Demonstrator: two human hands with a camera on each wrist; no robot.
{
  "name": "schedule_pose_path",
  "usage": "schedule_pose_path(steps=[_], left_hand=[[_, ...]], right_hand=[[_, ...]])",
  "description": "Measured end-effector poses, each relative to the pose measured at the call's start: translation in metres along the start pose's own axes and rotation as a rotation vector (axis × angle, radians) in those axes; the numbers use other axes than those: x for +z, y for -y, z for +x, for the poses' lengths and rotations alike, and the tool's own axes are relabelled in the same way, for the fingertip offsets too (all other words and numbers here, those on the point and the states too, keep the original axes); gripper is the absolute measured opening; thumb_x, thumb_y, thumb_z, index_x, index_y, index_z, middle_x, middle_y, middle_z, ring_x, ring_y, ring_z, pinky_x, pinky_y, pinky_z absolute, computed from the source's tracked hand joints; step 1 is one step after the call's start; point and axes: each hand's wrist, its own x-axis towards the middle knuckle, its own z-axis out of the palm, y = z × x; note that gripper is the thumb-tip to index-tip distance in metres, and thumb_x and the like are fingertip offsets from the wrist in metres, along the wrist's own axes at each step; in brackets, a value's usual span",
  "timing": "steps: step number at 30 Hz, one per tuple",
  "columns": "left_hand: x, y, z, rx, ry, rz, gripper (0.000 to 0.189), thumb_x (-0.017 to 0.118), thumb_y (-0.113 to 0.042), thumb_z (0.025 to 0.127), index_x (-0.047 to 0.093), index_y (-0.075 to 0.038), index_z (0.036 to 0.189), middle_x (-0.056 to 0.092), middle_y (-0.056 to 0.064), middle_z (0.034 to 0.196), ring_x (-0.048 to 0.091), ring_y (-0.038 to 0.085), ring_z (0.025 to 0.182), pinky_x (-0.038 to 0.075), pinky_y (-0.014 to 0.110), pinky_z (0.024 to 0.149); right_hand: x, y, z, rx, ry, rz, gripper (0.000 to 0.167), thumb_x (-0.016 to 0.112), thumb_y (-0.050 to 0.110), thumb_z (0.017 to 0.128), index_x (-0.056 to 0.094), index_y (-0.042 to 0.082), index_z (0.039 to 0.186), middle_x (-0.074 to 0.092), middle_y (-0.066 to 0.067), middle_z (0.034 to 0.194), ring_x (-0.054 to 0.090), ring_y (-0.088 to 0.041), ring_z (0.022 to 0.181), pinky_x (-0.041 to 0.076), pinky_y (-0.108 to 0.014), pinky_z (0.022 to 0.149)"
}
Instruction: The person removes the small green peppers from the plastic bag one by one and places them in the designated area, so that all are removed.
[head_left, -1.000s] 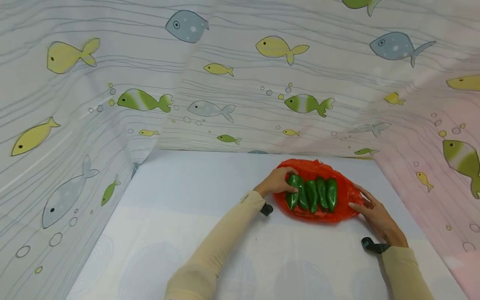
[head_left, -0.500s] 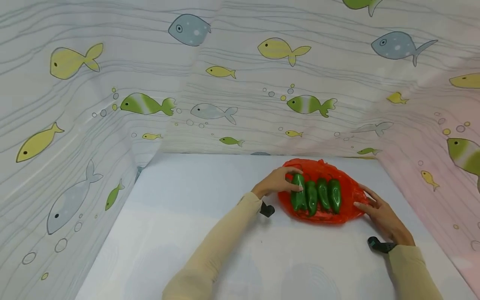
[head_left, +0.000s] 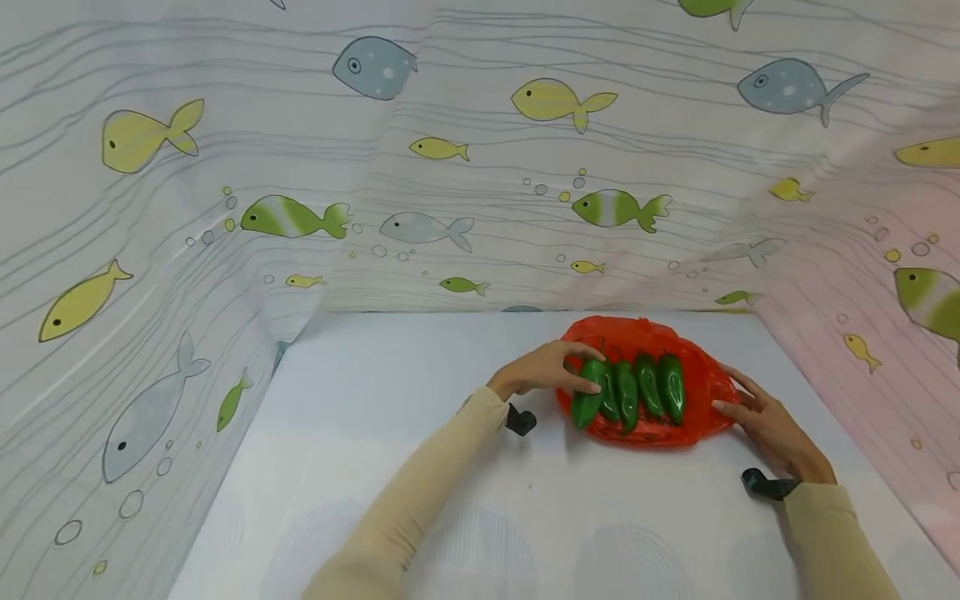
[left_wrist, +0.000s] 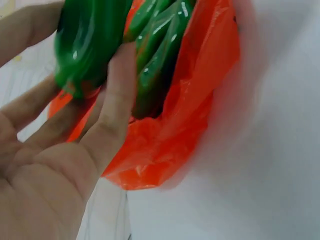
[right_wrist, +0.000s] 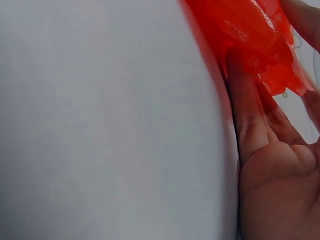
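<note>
A red plastic bag (head_left: 696,375) lies flattened on the white table, with several glossy green peppers (head_left: 651,387) side by side on it. My left hand (head_left: 543,367) pinches the leftmost green pepper (head_left: 585,408) between thumb and fingers; this pepper is tilted and partly covers its neighbour. The left wrist view shows that pepper (left_wrist: 90,45) between the fingers, with the other peppers (left_wrist: 165,55) behind it on the bag. At the bag's right end, my right hand (head_left: 772,429) holds the crumpled edge, fingers partly beneath the plastic (right_wrist: 250,30).
White table (head_left: 450,467) surface stretches in front of the bag and to its left. Fish-printed sheeting (head_left: 450,183) rises at the back and on both sides; its right side (head_left: 862,392) is close to the right hand.
The leftmost pepper was lying in the row; it has come up in my left hand, shifted over its neighbour, then tilted with its lower end swung left. The right hand stays at the bag's edge.
</note>
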Motion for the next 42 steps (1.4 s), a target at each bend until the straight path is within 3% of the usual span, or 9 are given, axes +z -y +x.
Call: schedule_pose_path(steps=[3, 7, 16, 22, 31, 37, 42], left_hand=[[-0.009, -0.007, -0.003, 0.003, 0.021, 0.089, 0.061, 0.083, -0.039, 0.088, 0.062, -0.021, 0.142, 0.055, -0.012, 0.142, 0.045, 0.018, 0.133, 0.043, 0.042, 0.107], [-0.021, -0.01, -0.014, -0.006, -0.007, 0.185, 0.058, 0.083, -0.038, 0.088, 0.064, -0.024, 0.14, 0.056, -0.012, 0.14, 0.048, 0.017, 0.13, 0.044, 0.038, 0.105], [-0.042, 0.0, -0.046, 0.045, -0.037, 0.105, 0.052, 0.082, -0.034, 0.089, 0.063, -0.033, 0.137, 0.059, -0.01, 0.131, 0.06, 0.015, 0.11, 0.056, 0.034, 0.084], [-0.057, 0.008, -0.072, 0.049, -0.086, 0.085, 0.052, 0.082, -0.031, 0.089, 0.063, -0.034, 0.137, 0.059, -0.009, 0.132, 0.062, 0.016, 0.11, 0.057, 0.035, 0.084], [-0.079, 0.031, -0.116, -0.004, -0.156, 0.063, 0.055, 0.084, -0.029, 0.088, 0.062, -0.038, 0.137, 0.06, -0.01, 0.132, 0.061, 0.016, 0.114, 0.057, 0.037, 0.087], [-0.088, 0.048, -0.143, -0.033, -0.198, 0.041, 0.055, 0.084, -0.027, 0.088, 0.062, -0.036, 0.138, 0.059, -0.01, 0.135, 0.061, 0.017, 0.114, 0.057, 0.037, 0.087], [-0.095, 0.061, -0.168, -0.063, -0.256, 0.065, 0.054, 0.082, -0.028, 0.09, 0.061, -0.032, 0.14, 0.061, -0.006, 0.135, 0.061, 0.018, 0.115, 0.057, 0.036, 0.09]], right_hand=[[0.001, 0.003, 0.006, -0.003, 0.001, 0.029, 0.076, 0.062, 0.037, 0.105, 0.016, 0.044, 0.164, 0.033, -0.016, 0.154, 0.052, 0.004, 0.116, 0.049, -0.011, 0.089], [0.01, 0.004, 0.016, -0.01, 0.022, 0.047, 0.076, 0.063, 0.037, 0.104, 0.015, 0.045, 0.164, 0.03, -0.018, 0.158, 0.05, 0.002, 0.119, 0.049, -0.013, 0.092], [0.008, -0.011, 0.008, 0.014, 0.014, -0.014, 0.076, 0.059, 0.042, 0.105, 0.012, 0.046, 0.164, 0.022, -0.024, 0.162, 0.045, 0.0, 0.121, 0.049, -0.013, 0.091], [-0.005, -0.018, -0.006, 0.02, 0.02, 0.013, 0.073, 0.056, 0.035, 0.107, 0.011, 0.047, 0.163, 0.021, -0.016, 0.163, 0.047, 0.011, 0.116, 0.049, -0.011, 0.088], [-0.007, -0.01, -0.013, -0.027, 0.044, 0.104, 0.074, 0.057, 0.022, 0.108, 0.014, 0.041, 0.165, 0.039, 0.015, 0.136, 0.053, 0.013, 0.111, 0.05, -0.011, 0.087], [-0.004, -0.006, -0.008, -0.029, 0.072, 0.165, 0.076, 0.058, 0.018, 0.107, 0.014, 0.04, 0.165, 0.043, 0.019, 0.13, 0.055, 0.012, 0.109, 0.051, -0.013, 0.087], [-0.001, -0.005, -0.002, -0.043, 0.09, 0.133, 0.076, 0.057, 0.018, 0.107, 0.014, 0.041, 0.165, 0.041, 0.016, 0.132, 0.054, 0.012, 0.111, 0.05, -0.012, 0.087]])
